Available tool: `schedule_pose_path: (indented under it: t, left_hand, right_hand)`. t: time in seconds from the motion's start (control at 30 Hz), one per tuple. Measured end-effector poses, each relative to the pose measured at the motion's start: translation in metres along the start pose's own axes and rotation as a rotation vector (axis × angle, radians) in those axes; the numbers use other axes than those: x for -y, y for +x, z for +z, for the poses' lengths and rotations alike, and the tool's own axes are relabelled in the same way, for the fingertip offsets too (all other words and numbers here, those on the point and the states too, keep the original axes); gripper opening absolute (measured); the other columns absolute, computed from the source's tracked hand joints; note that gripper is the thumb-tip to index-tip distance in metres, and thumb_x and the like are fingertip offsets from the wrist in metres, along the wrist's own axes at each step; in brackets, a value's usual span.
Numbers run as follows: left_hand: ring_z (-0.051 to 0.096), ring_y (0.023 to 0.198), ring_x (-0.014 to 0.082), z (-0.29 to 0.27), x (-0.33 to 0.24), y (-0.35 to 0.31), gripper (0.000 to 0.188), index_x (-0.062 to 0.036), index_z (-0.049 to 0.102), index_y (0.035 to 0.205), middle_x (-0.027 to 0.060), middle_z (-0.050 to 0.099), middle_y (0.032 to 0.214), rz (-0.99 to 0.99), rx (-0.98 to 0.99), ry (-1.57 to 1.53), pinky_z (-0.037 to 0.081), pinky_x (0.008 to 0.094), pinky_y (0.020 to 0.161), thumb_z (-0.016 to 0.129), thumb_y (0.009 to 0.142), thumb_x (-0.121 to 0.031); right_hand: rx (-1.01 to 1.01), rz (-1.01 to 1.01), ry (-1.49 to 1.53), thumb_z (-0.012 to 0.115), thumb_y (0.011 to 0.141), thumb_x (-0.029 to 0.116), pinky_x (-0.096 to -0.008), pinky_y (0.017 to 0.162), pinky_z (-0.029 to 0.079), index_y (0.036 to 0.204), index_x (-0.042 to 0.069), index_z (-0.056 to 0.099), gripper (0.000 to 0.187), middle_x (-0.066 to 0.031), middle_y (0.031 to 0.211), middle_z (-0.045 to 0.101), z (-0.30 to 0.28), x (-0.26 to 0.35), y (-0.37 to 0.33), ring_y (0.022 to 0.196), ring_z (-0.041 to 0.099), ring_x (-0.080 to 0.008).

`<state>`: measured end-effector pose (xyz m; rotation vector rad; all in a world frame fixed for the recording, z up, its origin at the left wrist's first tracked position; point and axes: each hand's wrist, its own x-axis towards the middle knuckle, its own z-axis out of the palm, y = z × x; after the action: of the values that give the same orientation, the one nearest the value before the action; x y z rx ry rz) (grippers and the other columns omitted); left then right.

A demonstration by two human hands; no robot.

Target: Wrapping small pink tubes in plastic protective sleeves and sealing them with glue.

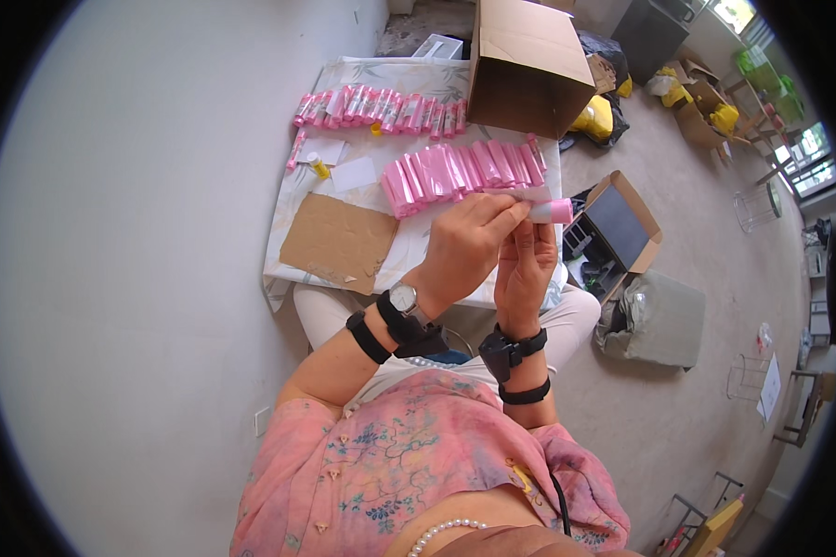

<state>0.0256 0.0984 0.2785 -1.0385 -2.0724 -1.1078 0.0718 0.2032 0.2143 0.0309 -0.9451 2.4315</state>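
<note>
My left hand (474,237) and my right hand (527,269) meet over the near right part of the table. Their fingers are closed around a small pink roll (559,212) with a pale band around it. A whitish strip (528,194) shows just above the left fingertips; whether it is joined to the roll I cannot tell. Right behind my hands lies a row of plain, glossy pink rolls (460,172). Farther back is a second row of pink rolls (381,109) with printed labels. My palms and some fingertips are hidden.
A brown cardboard sheet (337,239) lies at the table's left, near white paper (353,174) and a small yellow bottle (319,166). An open carton (529,56) stands at the back right. Beside the table, an open box (622,223) and a grey-green covered bundle (655,320) sit on the floor.
</note>
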Motion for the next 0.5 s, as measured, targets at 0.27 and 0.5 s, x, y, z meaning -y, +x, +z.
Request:
schedule_pose_path:
  t: [0.27,0.5]
  left_hand:
    - [0.073,0.094,0.0305,0.0008,0.0026,0.002,0.031,-0.0056,0.075,0.109,0.0105,0.076,0.105,-0.08,0.028,-0.046,0.06,0.0384,0.079,0.068,0.081,0.005]
    - [0.073,0.095,0.0306,0.0064,0.0052,0.0,0.029,-0.0055,0.075,0.108,0.0104,0.075,0.107,-0.118,0.037,-0.053,0.06,0.0385,0.08,0.068,0.082,0.006]
  right_hand:
    - [-0.009,0.001,-0.069,0.061,0.106,0.006,-0.0302,0.102,0.052,0.141,0.001,0.056,0.036,-0.0069,0.129,0.068,-0.0019,-0.001,0.0014,0.116,0.064,-0.0137]
    - [-0.046,-0.006,-0.112,0.062,0.106,0.01,-0.0283,0.1,0.053,0.138,0.0,0.057,0.034,-0.0072,0.128,0.066,0.0006,-0.004,0.0035,0.115,0.065,-0.0142]
